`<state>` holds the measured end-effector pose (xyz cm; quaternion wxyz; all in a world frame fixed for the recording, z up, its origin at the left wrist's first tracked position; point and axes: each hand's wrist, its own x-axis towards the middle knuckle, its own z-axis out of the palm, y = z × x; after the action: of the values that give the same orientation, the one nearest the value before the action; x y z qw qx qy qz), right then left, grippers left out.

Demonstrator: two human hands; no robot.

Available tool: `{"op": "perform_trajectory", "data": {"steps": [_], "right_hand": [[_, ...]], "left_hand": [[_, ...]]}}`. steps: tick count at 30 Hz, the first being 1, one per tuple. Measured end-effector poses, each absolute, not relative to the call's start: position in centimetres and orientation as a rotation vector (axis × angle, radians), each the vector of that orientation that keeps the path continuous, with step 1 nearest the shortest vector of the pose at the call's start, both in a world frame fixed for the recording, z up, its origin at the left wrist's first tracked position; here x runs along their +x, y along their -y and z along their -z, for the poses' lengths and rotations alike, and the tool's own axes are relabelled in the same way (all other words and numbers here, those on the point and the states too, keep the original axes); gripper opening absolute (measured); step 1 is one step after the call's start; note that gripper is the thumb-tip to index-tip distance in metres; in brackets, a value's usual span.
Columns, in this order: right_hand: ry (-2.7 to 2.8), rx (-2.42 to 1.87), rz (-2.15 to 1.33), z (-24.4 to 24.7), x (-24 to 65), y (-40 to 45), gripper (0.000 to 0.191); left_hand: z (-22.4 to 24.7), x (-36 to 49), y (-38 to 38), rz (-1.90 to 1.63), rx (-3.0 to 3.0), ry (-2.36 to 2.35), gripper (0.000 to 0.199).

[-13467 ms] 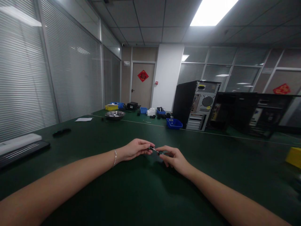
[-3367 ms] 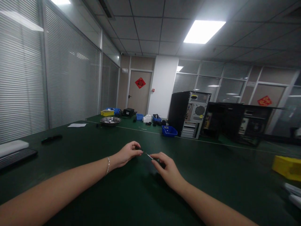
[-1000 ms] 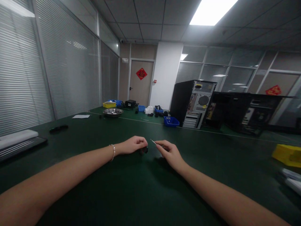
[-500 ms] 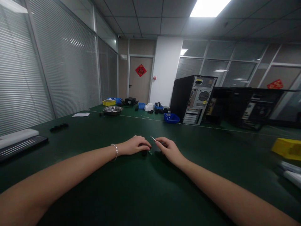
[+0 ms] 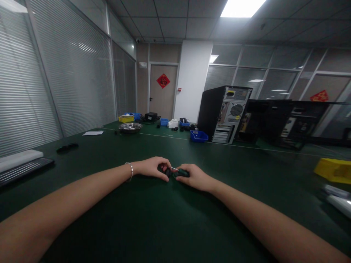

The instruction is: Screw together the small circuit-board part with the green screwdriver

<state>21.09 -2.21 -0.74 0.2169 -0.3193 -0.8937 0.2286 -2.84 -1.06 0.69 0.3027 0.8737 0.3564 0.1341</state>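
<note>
A screwdriver (image 5: 183, 172) with a dark handle and a thin metal shaft lies in my right hand (image 5: 197, 177), whose fingers are wrapped round the handle. Its shaft points left, towards the fingertips of my left hand (image 5: 155, 167). Thumb and curled fingers of that hand are around a small black part (image 5: 168, 172) low over the green table (image 5: 153, 223). What kind of part it is, I cannot make out. A small green piece shows faintly by the screwdriver's handle, partly hidden by my right hand.
Ahead stand a metal bowl (image 5: 130, 128), a blue bin (image 5: 199, 136) and a black computer tower (image 5: 214, 113). A yellow bin (image 5: 333, 170) is at the right. At the left edge lies a grey-and-black device (image 5: 26, 170), with a dark object (image 5: 67, 147) beyond it.
The screwdriver has swung from pointing up and left to nearly level, and its handle now shows. My left hand has turned, its thumb moving nearer me, which uncovers the black part.
</note>
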Motion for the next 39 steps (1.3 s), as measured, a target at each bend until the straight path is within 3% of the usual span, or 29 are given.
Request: {"op": "perform_trajectory", "data": {"steps": [16,32,39], "right_hand": [[2.134,-0.882,-0.477,0.8,20.7,3.5,0.021],[2.177,-0.82,-0.406,0.5,20.4,3.7,0.014],[2.134,-0.825,-0.416,0.9,20.4,3.3,0.011]], "left_hand": [[-0.2,-1.0,2.1,-0.662,2.051,-0.814,0.045],[-0.5,-0.1,3.3,-0.791,2.007,-0.796,0.039],[-0.3,0.2,3.4,-0.82,1.856,-0.671,0.046]]}}
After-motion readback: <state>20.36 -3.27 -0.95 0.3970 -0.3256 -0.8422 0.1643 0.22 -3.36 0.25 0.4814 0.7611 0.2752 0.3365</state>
